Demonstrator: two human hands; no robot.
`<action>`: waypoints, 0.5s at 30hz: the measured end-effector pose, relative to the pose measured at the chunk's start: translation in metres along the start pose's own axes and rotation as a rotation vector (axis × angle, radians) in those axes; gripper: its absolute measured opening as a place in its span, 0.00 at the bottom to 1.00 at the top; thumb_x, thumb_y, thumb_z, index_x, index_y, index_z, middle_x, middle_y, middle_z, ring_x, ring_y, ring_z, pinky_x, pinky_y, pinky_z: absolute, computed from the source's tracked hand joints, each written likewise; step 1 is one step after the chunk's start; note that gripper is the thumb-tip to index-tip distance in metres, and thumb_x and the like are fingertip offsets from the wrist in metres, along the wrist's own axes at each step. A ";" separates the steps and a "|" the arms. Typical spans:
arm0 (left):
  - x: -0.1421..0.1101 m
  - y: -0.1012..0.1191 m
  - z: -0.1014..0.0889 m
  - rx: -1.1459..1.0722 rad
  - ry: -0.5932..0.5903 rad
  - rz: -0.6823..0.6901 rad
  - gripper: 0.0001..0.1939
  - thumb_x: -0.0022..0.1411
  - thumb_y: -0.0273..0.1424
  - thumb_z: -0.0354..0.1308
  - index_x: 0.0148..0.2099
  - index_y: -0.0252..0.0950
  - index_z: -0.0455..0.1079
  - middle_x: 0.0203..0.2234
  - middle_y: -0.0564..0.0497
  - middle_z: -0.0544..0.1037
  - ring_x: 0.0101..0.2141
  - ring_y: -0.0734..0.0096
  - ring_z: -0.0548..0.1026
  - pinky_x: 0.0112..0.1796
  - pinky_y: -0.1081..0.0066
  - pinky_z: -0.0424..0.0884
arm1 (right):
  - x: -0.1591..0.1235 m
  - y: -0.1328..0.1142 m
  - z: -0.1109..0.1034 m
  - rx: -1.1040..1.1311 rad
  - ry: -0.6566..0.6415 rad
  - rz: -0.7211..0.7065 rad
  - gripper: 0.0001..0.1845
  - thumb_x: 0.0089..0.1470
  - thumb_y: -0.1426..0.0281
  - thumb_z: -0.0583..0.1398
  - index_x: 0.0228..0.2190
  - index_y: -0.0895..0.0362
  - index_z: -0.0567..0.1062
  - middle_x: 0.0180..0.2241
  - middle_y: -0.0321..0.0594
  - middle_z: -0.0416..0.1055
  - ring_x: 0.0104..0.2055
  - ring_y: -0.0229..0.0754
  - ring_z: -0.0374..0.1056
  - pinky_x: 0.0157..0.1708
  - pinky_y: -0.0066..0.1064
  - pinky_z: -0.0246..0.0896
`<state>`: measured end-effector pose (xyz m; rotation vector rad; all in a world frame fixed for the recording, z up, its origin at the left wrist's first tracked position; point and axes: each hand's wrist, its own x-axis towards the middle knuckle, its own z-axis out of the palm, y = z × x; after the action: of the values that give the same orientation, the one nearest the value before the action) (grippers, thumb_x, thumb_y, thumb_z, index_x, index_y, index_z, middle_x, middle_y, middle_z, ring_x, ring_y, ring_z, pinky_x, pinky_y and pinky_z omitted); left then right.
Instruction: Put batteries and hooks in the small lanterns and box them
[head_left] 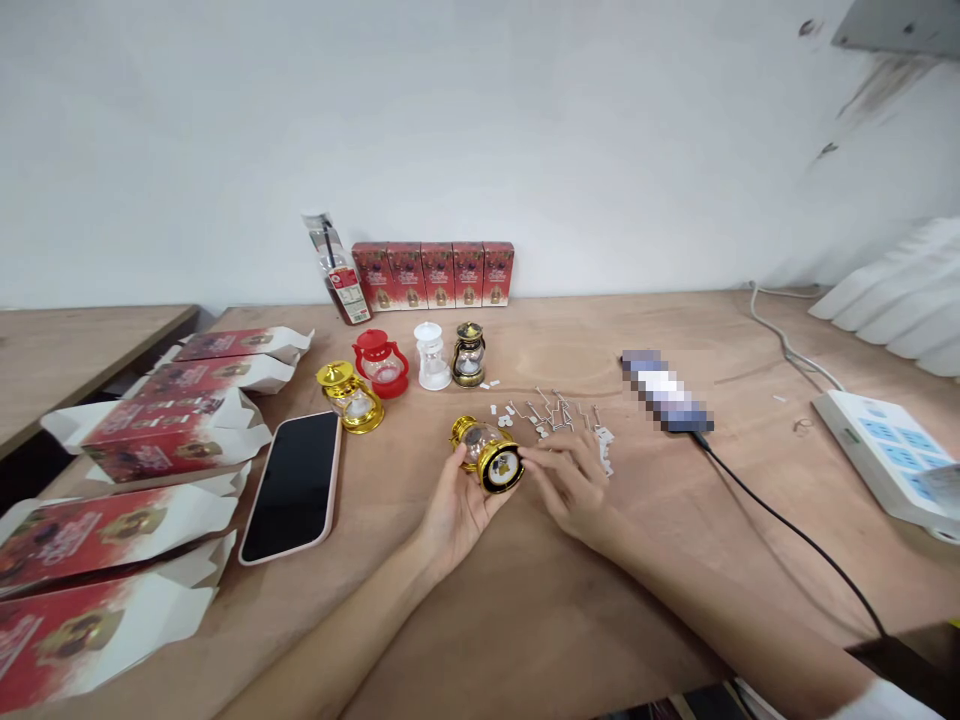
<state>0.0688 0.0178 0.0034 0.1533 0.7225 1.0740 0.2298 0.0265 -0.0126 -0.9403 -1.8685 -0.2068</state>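
Note:
Lying tilted in my left hand (459, 510) is a small gold lantern (480, 445), its round black-rimmed base turned toward me. Fingers and thumb of that hand close around its body. My right hand (574, 485) is at the base's right edge, index finger and thumb drawn toward each other there; anything between the fingertips is too small to make out. Beyond stand another gold lantern (350, 397), a red lantern (381, 364), a white lantern (432, 356) and a black-and-gold lantern (469, 355). Thin metal hooks (555, 408) and small white pieces (506, 415) lie behind my right hand.
Opened red boxes (154, 440) line the left side, beside a phone (292, 487). Closed red boxes (437, 275) and a bottle (341, 275) stand by the wall. Rightward are a blurred-out device (664, 390) with a black cable (787, 540) and a power strip (885, 450).

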 end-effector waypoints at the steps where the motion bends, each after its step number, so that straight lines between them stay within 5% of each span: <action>1: 0.000 0.002 0.000 -0.008 0.000 0.003 0.19 0.68 0.35 0.47 0.56 0.31 0.62 0.43 0.42 0.78 0.42 0.64 0.79 0.47 0.65 0.74 | 0.001 0.005 0.000 -0.030 -0.008 0.023 0.07 0.58 0.72 0.57 0.35 0.54 0.76 0.31 0.40 0.73 0.33 0.40 0.65 0.36 0.35 0.56; 7: 0.002 0.016 0.002 -0.063 0.043 0.071 0.20 0.68 0.34 0.45 0.60 0.31 0.58 0.41 0.43 0.79 0.43 0.62 0.79 0.44 0.68 0.75 | 0.003 0.038 0.001 -0.344 -0.276 0.123 0.07 0.54 0.72 0.58 0.28 0.54 0.77 0.31 0.42 0.74 0.37 0.48 0.61 0.37 0.39 0.50; 15: 0.005 0.020 0.001 -0.081 0.058 0.083 0.20 0.69 0.34 0.44 0.59 0.31 0.58 0.41 0.42 0.79 0.43 0.61 0.79 0.47 0.64 0.75 | 0.003 0.035 -0.001 -0.386 -0.432 0.105 0.07 0.49 0.77 0.58 0.26 0.55 0.77 0.30 0.42 0.74 0.39 0.50 0.60 0.38 0.41 0.49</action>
<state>0.0562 0.0320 0.0111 0.0834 0.7282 1.1895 0.2533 0.0510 -0.0189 -1.4335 -2.2081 -0.3287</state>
